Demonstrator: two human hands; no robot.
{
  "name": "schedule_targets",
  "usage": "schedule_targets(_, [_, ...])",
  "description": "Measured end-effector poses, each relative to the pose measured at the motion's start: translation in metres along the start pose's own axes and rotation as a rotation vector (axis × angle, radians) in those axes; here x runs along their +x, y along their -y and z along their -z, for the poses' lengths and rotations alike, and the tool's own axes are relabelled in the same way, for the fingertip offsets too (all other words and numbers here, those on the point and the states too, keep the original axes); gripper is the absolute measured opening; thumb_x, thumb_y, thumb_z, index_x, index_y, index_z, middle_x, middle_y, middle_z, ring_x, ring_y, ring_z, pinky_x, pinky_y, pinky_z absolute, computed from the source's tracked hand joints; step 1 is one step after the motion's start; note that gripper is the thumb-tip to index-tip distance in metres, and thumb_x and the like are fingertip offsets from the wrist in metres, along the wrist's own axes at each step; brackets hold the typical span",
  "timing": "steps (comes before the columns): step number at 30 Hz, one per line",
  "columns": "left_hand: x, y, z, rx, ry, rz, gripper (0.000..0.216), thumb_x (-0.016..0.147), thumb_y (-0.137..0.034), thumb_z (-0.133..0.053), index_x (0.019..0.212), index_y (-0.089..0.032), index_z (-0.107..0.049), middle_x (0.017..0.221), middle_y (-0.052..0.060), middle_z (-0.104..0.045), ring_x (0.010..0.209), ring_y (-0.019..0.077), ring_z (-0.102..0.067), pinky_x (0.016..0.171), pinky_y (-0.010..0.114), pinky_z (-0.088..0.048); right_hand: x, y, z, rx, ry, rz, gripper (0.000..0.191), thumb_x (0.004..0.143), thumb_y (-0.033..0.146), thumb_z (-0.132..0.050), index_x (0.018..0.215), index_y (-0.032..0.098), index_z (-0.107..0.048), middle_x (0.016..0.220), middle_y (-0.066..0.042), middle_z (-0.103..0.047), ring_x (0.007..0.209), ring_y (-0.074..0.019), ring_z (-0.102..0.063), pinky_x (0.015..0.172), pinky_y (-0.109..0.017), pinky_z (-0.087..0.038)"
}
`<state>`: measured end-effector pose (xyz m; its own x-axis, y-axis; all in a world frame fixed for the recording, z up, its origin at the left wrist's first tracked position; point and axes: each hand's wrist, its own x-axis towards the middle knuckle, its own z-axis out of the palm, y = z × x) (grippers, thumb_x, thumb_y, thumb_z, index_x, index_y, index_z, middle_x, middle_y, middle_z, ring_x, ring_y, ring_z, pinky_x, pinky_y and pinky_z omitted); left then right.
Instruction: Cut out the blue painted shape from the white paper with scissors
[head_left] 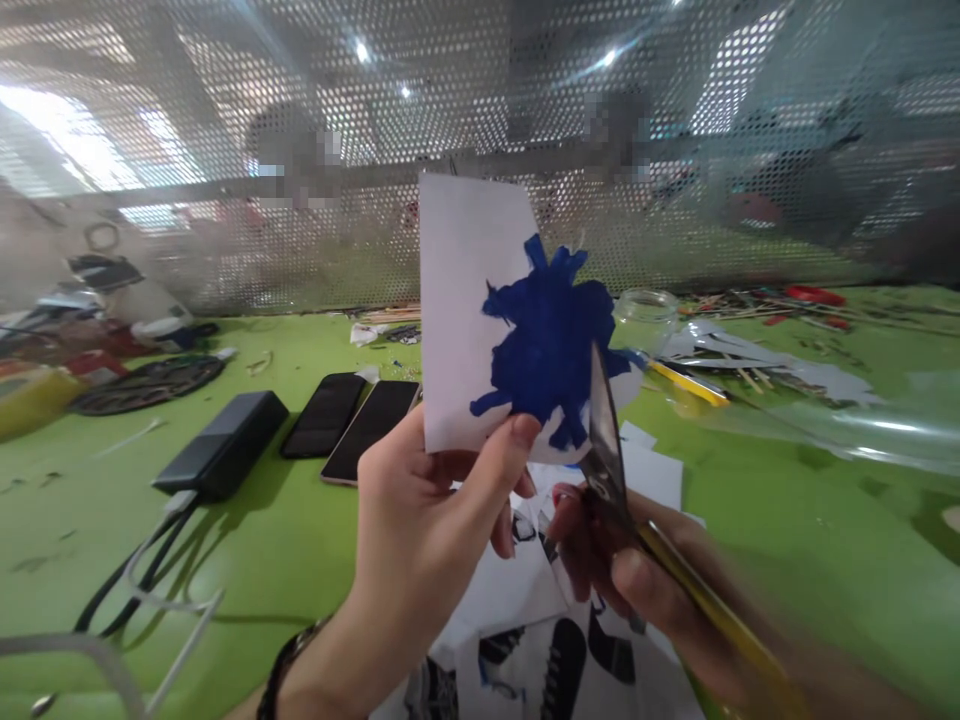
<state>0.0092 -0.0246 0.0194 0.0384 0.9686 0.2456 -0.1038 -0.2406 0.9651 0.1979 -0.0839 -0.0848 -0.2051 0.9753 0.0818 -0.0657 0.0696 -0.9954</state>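
My left hand (420, 530) pinches the lower edge of a white paper sheet (461, 280) painted with a dark blue splotch shape (551, 340), holding it upright above the table. My right hand (637, 580), blurred by motion, grips yellow-handled scissors (607, 450) whose blades meet the paper's lower right edge beside the blue shape. Under both hands lie white paper scraps and sheets with black printed figures (555, 650).
The green table (300, 560) carries two dark phones (349, 420), a black power bank (225, 445) with cables, a glass jar (645, 315), sticks and paper offcuts at the right, clutter at the far left. A perforated metal screen (225, 120) runs along the back.
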Motion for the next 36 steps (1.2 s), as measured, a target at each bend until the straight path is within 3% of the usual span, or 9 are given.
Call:
schedule_targets(5, [0.001, -0.002, -0.001, -0.005, 0.01, 0.001, 0.036, 0.089, -0.028, -0.09, 0.06, -0.021, -0.068, 0.05, -0.002, -0.07, 0.029, 0.0089, -0.055, 0.03, 0.015, -0.045, -0.003, 0.015, 0.001, 0.025, 0.033, -0.013, 0.056, 0.105, 0.081, -0.063, 0.118, 0.028, -0.074, 0.083, 0.0, -0.061, 0.064, -0.016, -0.04, 0.054, -0.028, -0.034])
schedule_targets(17, [0.003, -0.001, -0.002, -0.012, 0.013, 0.015, 0.037, 0.089, -0.03, -0.091, 0.06, -0.022, -0.069, 0.049, -0.001, -0.068, 0.028, 0.0095, -0.054, 0.03, 0.017, -0.043, -0.003, 0.021, 0.001, -0.043, 0.014, 0.0, 0.059, 0.105, 0.084, -0.061, 0.11, 0.026, -0.076, 0.074, 0.005, -0.049, 0.061, -0.0141, -0.038, 0.052, -0.028, -0.029])
schedule_targets(25, [0.004, -0.002, -0.001, 0.002, 0.008, 0.013, 0.037, 0.088, -0.031, -0.09, 0.059, -0.022, -0.069, 0.048, -0.001, -0.068, 0.029, 0.0104, -0.054, 0.03, 0.019, -0.044, -0.002, 0.027, -0.003, -0.01, -0.034, -0.079, 0.068, 0.095, 0.092, -0.068, 0.102, 0.024, -0.073, 0.074, 0.004, -0.051, 0.059, -0.012, -0.032, 0.051, -0.026, -0.026])
schedule_targets(29, [0.003, -0.001, 0.0, 0.007, 0.018, 0.006, 0.037, 0.089, -0.031, -0.089, 0.059, -0.022, -0.07, 0.048, -0.001, -0.068, 0.029, 0.0091, -0.054, 0.031, 0.017, -0.043, -0.003, 0.026, -0.003, 0.016, -0.017, -0.116, 0.067, 0.094, 0.092, -0.07, 0.104, 0.025, -0.074, 0.083, 0.0, -0.061, 0.062, -0.0136, -0.04, 0.053, -0.028, -0.03])
schedule_targets(33, [0.003, -0.002, 0.0, 0.007, 0.02, 0.01, 0.038, 0.089, -0.031, -0.089, 0.058, -0.022, -0.069, 0.046, -0.002, -0.067, 0.028, 0.0086, -0.053, 0.031, 0.016, -0.043, -0.003, 0.029, -0.006, 0.028, -0.042, -0.15, 0.065, 0.09, 0.092, -0.074, 0.099, 0.028, -0.074, 0.08, 0.0, -0.061, 0.064, -0.0168, -0.045, 0.055, -0.031, -0.032])
schedule_targets(36, [0.004, -0.002, -0.001, 0.003, 0.018, 0.014, 0.039, 0.089, -0.031, -0.089, 0.058, -0.022, -0.069, 0.046, -0.001, -0.067, 0.028, 0.0087, -0.053, 0.031, 0.016, -0.043, -0.003, 0.026, -0.004, -0.005, -0.024, -0.122, 0.062, 0.095, 0.09, -0.069, 0.104, 0.03, -0.075, 0.083, -0.002, -0.066, 0.064, -0.0186, -0.049, 0.055, -0.033, -0.036])
